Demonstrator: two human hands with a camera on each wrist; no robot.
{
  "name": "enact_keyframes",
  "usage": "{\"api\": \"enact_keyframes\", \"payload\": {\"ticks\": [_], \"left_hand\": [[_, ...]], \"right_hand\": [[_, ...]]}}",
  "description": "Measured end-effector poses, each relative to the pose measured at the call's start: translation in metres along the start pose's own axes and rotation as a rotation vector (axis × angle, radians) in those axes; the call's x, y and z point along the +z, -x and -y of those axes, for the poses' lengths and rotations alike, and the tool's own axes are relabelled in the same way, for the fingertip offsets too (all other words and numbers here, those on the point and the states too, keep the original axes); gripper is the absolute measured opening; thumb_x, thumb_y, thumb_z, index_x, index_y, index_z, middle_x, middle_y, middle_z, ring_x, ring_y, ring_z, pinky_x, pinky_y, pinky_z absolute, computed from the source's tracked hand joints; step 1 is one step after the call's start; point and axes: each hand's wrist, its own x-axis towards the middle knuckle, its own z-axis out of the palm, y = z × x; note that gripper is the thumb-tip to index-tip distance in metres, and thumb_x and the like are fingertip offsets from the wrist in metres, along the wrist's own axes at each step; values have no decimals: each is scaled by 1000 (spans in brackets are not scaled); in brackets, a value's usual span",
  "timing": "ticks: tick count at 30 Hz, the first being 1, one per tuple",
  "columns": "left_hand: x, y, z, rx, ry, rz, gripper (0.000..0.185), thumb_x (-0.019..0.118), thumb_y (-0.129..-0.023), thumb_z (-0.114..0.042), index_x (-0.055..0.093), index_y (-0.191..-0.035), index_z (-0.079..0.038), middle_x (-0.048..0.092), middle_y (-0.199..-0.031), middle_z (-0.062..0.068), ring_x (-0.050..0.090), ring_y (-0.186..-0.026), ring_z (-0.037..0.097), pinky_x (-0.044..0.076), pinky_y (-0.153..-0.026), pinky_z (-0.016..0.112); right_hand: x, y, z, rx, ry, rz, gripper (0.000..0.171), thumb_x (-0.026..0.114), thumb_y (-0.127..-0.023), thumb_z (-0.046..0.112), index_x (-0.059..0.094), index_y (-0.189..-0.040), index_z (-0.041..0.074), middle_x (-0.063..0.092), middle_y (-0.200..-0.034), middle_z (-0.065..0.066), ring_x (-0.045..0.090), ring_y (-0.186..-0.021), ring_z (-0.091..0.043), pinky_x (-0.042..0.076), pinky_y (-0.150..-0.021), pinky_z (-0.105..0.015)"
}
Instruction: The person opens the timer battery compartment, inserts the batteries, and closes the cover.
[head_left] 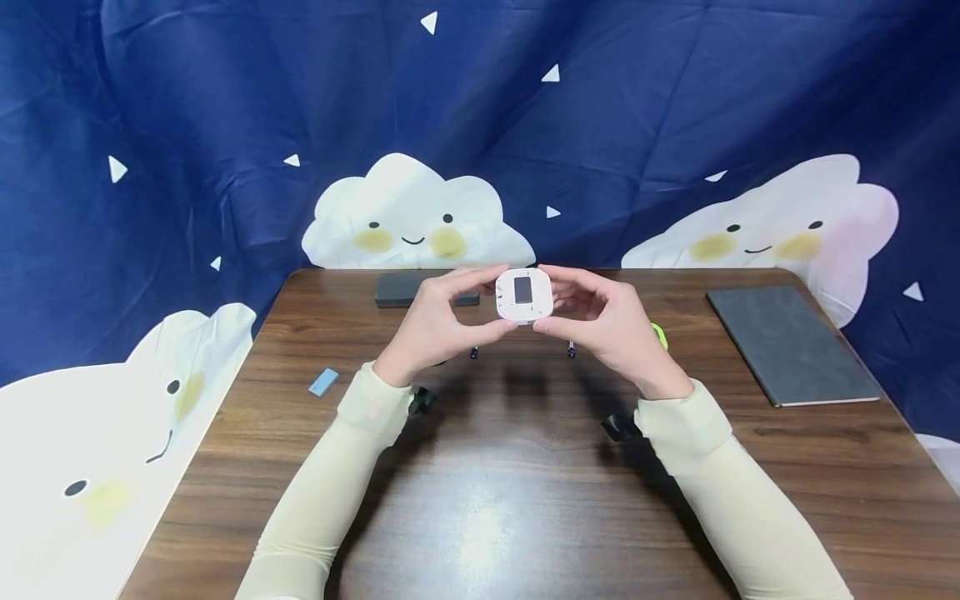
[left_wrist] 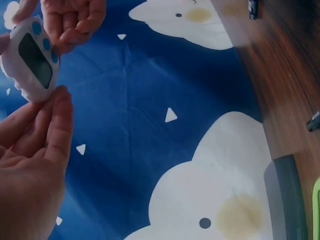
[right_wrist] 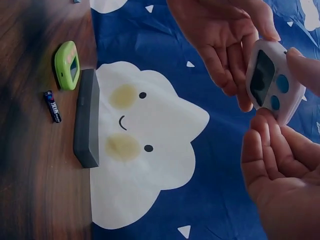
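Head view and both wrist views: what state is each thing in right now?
White timer: held up off the table between both hands, screen dark.
Left hand: pinches the timer's edge.
Right hand: pinches the opposite edge.
Green timer: lying flat on the table.
Battery: lying loose on the table.
Grey notebook: closed, flat.

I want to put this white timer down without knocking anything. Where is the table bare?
The near table, between the two sleeves, is bare. So is the strip between the right hand and the grey notebook. Behind the timer it is crowded: batteries, a green device and a dark box.
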Motion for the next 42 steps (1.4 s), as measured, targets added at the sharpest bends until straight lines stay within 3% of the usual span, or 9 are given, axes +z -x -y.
{"api": "enact_keyframes", "payload": {"ticks": [6,13,17,22,29,42], "left_hand": [[4,-1,2,26,-88,-41,67,102,-82,-21,77,-143,-11,83,-128,4,73,-108,21,61,-97,29],[5,-1,11,11,-90,-51,61,102,-81,-21,80,-137,-12,84,-123,3,72,-105,14,62,-97,29],[7,0,15,-7,-91,-46,61,102,-81,-22,81,-137,-12,84,-123,4,73,-105,16,62,-96,28],[8,-1,15,15,-121,-61,61,102,-80,-24,81,-135,-13,84,-116,4,71,-103,16,60,-92,28],[12,-2,16,54,-175,-61,63,103,-79,-26,80,-136,-10,84,-115,5,71,-104,20,60,-91,30],[11,-1,18,70,-218,-50,67,104,-79,-27,79,-138,-7,83,-124,7,72,-106,21,60,-91,32]], "right_hand": [[2,-1,-5,8,32,-31,64,93,-85,-6,74,-145,4,81,-110,6,75,-99,-10,64,-91,-20],[1,-1,0,115,49,-4,61,90,-92,3,70,-150,3,81,-114,7,76,-101,-7,63,-92,-17],[-9,-4,9,175,154,-19,52,86,-100,16,71,-149,7,82,-115,0,76,-99,-5,62,-88,-16],[-16,-16,20,240,255,27,37,84,-102,30,81,-134,11,84,-109,-5,76,-91,-10,62,-80,-18],[-9,-24,27,333,223,39,32,85,-99,23,83,-125,5,80,-90,7,70,-80,-8,60,-75,-20],[-1,-33,26,404,153,14,30,84,-97,12,79,-122,-5,78,-80,12,69,-71,-6,60,-71,-18]]}}
